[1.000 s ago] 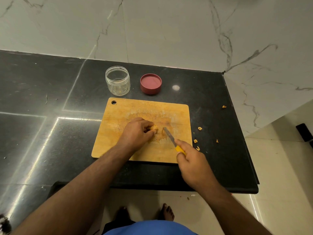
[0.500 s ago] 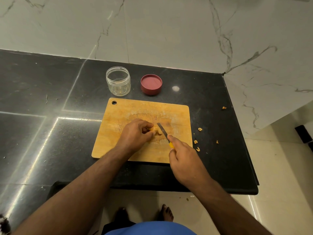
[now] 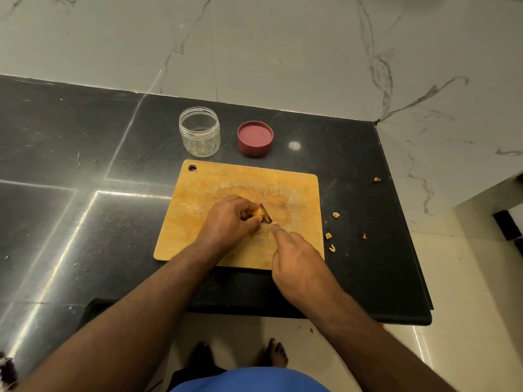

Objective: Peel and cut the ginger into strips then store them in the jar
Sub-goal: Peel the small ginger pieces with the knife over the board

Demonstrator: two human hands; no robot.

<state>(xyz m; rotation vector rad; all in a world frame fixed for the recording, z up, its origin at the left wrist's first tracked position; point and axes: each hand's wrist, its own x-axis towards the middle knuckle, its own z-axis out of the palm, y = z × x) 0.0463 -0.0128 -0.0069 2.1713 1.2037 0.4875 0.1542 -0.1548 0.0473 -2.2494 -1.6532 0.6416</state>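
A small yellow piece of ginger [image 3: 258,213] lies in the middle of a wooden cutting board [image 3: 294,188]. My left hand [image 3: 229,222] pinches the ginger against the board. My right hand [image 3: 300,264] grips a knife [image 3: 266,213]; its blade rests on the right end of the ginger, and the handle is hidden in my fist. Behind the board stands a clear open jar [image 3: 199,131]. Its dark red lid [image 3: 255,138] lies upside down to the right of it.
The board sits on a black stone counter [image 3: 85,165] against a marble wall. Several ginger peel scraps [image 3: 331,236] lie on the counter right of the board. The counter's edge runs close on the right and in front.
My right hand has moved left with the knife. The blade went from clear of the ginger to resting on its right end. My left hand stayed put.
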